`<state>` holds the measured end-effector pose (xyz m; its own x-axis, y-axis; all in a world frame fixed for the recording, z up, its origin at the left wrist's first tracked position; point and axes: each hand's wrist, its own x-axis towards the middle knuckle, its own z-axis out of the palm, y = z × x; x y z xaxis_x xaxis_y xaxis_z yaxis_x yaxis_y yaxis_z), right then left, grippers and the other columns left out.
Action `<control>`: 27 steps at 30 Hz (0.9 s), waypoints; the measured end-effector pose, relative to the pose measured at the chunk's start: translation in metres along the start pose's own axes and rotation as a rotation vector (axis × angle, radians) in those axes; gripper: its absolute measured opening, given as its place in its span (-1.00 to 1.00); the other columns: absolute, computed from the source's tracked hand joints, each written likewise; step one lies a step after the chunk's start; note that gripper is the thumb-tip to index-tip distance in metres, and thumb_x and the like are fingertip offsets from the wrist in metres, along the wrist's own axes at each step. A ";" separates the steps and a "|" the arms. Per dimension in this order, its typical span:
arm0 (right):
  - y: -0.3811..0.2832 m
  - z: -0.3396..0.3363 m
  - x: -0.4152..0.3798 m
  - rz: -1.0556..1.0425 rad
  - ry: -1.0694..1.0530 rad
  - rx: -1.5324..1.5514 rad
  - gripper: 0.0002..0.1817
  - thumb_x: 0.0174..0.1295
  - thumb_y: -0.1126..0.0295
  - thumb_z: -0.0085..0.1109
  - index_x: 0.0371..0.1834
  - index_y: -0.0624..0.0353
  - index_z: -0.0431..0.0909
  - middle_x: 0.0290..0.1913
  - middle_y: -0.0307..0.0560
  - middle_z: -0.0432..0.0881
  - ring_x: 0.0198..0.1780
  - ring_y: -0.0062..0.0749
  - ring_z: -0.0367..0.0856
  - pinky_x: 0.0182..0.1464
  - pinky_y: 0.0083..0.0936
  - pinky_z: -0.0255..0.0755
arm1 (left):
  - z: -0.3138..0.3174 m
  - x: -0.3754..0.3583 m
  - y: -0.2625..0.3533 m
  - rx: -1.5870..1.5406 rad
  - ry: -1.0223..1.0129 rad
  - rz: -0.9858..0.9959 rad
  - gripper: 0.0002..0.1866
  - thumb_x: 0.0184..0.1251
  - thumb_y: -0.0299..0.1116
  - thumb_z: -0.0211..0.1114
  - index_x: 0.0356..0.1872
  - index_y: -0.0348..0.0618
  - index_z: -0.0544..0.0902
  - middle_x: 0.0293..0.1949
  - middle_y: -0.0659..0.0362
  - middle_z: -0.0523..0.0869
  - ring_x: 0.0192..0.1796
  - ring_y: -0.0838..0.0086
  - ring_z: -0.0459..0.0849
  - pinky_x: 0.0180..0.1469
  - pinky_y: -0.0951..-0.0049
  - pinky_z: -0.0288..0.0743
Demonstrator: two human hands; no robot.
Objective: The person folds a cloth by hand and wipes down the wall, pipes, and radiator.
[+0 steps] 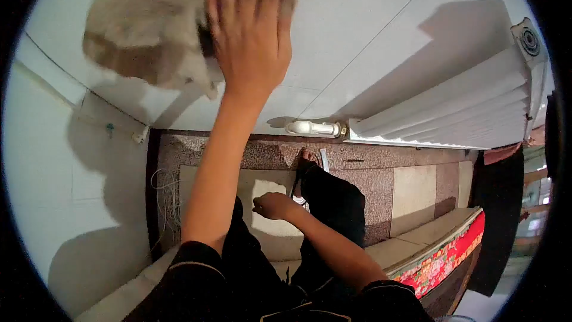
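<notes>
My left hand (255, 48) is raised high against the white wall, its back toward me and the fingers stretched out, smeared at the tips. It lies flat over a beige-grey, soft cloth-like thing (149, 18), which is blurred and spreads mostly to the left of the hand; a corner of it hangs below the wrist. Its exact kind does not show. Lower down, in front of my legs, my right hand (277, 206) is closed in a fist. What it holds, if anything, is hidden.
A white radiator (441, 104) stands along the wall on the right, with a white pipe valve (310, 127) at its near end. Thin white cable (168, 197) hangs in the left corner. A red floral cloth edge (444, 256) runs along a bench at lower right. My foot (307, 156) is on the patterned floor.
</notes>
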<state>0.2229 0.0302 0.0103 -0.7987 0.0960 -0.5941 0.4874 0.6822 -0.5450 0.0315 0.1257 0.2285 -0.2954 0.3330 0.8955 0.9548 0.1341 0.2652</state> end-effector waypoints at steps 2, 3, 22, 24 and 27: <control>-0.006 -0.007 -0.001 0.069 -0.006 -0.052 -0.65 0.32 0.12 -0.02 -0.18 0.19 0.59 -0.20 0.19 0.65 -0.13 0.13 0.62 -0.10 -0.06 0.49 | 0.020 -0.042 -0.005 0.074 -0.213 0.011 -0.38 0.30 -0.35 0.12 0.41 0.32 0.30 0.40 0.18 0.31 0.46 0.13 0.18 0.44 -0.04 0.02; -0.001 -0.007 0.008 0.022 -0.033 -0.076 -0.65 0.32 0.12 -0.02 -0.18 0.18 0.60 -0.19 0.19 0.66 -0.12 0.13 0.62 -0.10 -0.06 0.49 | 0.034 -0.080 -0.012 0.009 -0.296 0.051 -0.37 0.29 -0.37 0.12 0.41 0.33 0.29 0.39 0.16 0.34 0.44 0.11 0.21 0.42 -0.04 0.06; 0.017 -0.058 -0.026 0.248 0.060 -0.123 -0.80 0.19 0.44 -0.02 -0.20 0.23 0.57 -0.32 0.21 0.65 -0.25 0.08 0.67 -0.24 -0.04 0.53 | 0.124 -0.344 -0.040 -1.076 0.298 -1.851 -0.25 0.46 0.14 -0.03 0.44 -0.24 0.14 0.43 -0.01 0.20 0.39 0.26 0.28 0.40 0.30 0.10; 0.038 -0.069 -0.022 0.225 0.316 -0.166 -0.82 0.29 0.43 -0.10 -0.13 0.23 0.46 -0.38 0.23 0.62 -0.24 0.12 0.63 -0.22 -0.03 0.45 | 0.145 -0.378 -0.045 -0.932 0.232 -2.011 -0.26 0.43 0.17 -0.02 0.39 -0.22 0.22 0.33 0.05 0.35 0.33 0.25 0.34 0.38 0.23 0.13; 0.051 -0.088 0.005 0.378 0.344 0.151 -0.71 0.41 0.21 -0.09 -0.08 0.22 0.46 -0.29 0.11 0.64 -0.30 -0.03 0.66 -0.18 -0.18 0.47 | 0.142 -0.378 -0.052 -1.471 0.433 -2.183 -0.34 0.47 0.10 -0.04 0.36 -0.21 0.25 0.31 0.07 0.36 0.26 0.23 0.39 0.30 0.19 0.28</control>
<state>0.2126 0.1295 0.0312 -0.6146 0.5648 -0.5506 0.7888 0.4447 -0.4243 0.0886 0.1255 -0.1751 -0.4498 0.5490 -0.7045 -0.8464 -0.5137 0.1401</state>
